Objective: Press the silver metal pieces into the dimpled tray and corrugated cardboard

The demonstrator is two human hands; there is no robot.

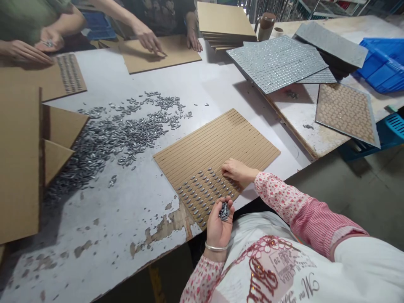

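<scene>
In my left hand (219, 227), cupped with the palm up at the near edge of the board, lies a small heap of grey metallic oval pieces (224, 211). My right hand (238, 171) rests low over the grooved brown board (217, 139), fingertips pinched together at a groove; whatever is between them is too small to make out. Rows of the same oval pieces (202, 189) sit along the grooves on the board's near part, while its far part shows bare grooves. A big loose pile of these pieces (126, 134) spreads over the white table (217, 88) to the left.
Stacked brown boards (19, 160) stand at the left, and another stack (225, 21) at the back. Silvery ridged panels (277, 63) overhang a side table at right, near a blue crate (383, 63). Across the table, two people's hands (148, 38) work over boards.
</scene>
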